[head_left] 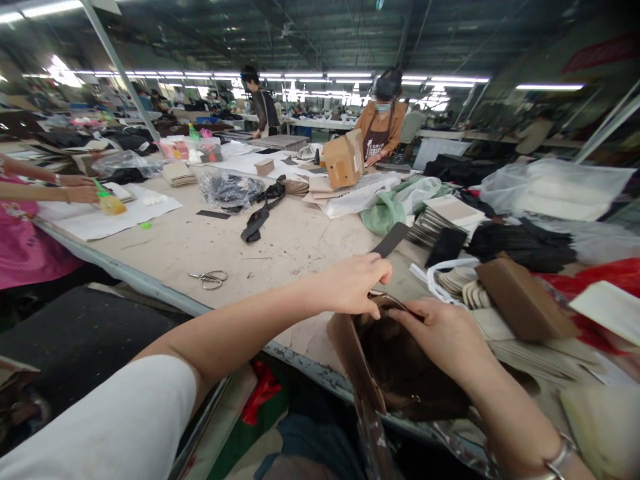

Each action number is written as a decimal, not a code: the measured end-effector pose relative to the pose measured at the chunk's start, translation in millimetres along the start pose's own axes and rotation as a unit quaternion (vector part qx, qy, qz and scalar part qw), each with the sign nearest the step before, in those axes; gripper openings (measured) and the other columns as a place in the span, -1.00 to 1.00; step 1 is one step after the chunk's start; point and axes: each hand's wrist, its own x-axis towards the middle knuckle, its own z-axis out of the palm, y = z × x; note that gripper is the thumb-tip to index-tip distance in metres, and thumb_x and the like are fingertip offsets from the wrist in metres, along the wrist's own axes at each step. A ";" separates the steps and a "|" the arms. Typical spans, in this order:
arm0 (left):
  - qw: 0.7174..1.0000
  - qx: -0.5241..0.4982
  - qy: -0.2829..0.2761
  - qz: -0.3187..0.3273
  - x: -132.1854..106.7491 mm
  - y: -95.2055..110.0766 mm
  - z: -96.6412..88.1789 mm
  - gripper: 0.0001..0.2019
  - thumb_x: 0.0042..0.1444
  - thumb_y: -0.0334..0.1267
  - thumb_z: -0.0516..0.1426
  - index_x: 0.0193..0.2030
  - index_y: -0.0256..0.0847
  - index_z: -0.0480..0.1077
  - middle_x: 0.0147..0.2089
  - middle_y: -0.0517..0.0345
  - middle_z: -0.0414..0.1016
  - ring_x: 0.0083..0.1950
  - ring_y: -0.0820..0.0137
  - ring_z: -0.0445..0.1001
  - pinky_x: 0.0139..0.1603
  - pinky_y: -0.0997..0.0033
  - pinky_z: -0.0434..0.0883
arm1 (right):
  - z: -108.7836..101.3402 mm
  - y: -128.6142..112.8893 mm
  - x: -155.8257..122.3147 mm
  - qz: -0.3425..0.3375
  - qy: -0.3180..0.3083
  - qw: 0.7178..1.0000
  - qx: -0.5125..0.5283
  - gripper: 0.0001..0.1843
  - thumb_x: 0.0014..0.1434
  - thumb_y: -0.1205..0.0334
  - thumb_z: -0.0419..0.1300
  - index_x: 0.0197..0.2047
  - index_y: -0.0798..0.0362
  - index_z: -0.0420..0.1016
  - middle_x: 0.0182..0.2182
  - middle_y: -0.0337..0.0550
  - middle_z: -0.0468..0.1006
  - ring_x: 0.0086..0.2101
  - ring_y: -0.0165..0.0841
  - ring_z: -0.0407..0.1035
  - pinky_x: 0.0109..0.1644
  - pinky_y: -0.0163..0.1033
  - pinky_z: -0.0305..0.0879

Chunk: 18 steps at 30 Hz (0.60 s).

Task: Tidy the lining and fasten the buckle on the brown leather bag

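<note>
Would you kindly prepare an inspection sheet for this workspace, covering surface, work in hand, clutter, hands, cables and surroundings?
Surface: worktable has a pale top with dark specks and marks.
Job's things: open brown bag at the near edge, dark lining showing.
Clutter: scissors left of the bag; black strap beside a plastic-wrapped bundle; cardboard box farther back.
Hands: left hand at the bag's opening, grip unclear; right hand holds its rim.
Cables: nothing seen.
Surroundings: co-worker in a brown apron across the table; person in pink at left, hand at a yellow bottle.
</note>
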 end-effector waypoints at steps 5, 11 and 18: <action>0.997 0.070 0.033 0.004 -10.2 5.2 -8.8 -0.69 -0.08 -0.14 0.30 -0.23 -0.20 0.37 -0.15 0.12 0.32 -0.16 0.32 0.33 -0.21 0.37 0.27 | 0.2 -2.8 1.0 0.032 0.008 0.999 -0.022 -0.62 0.23 -0.02 0.04 -0.47 -0.05 0.52 -0.45 -0.20 0.55 -0.41 -0.29 0.42 -0.40 -0.25 0.11; 0.992 0.119 0.035 -0.009 -7.4 10.8 2.1 -0.77 -0.04 -0.16 0.27 -0.23 -0.15 0.48 -0.15 0.09 0.36 -0.12 0.26 0.35 -0.11 0.27 0.28 | -1.1 -8.4 -1.0 0.035 0.017 0.999 -0.021 -0.66 0.23 0.03 0.06 -0.47 -0.05 0.52 -0.45 -0.21 0.55 -0.43 -0.32 0.40 -0.44 -0.26 0.07; 0.988 0.137 0.066 -0.026 -0.7 13.8 14.0 -0.87 0.02 -0.20 0.23 -0.30 -0.17 0.52 -0.21 0.09 0.39 -0.13 0.26 0.36 -0.08 0.24 0.31 | -4.9 -14.1 -3.1 0.062 -0.017 0.997 -0.029 -0.67 0.25 0.05 0.05 -0.46 -0.03 0.48 -0.43 -0.23 0.54 -0.41 -0.33 0.39 -0.43 -0.27 0.03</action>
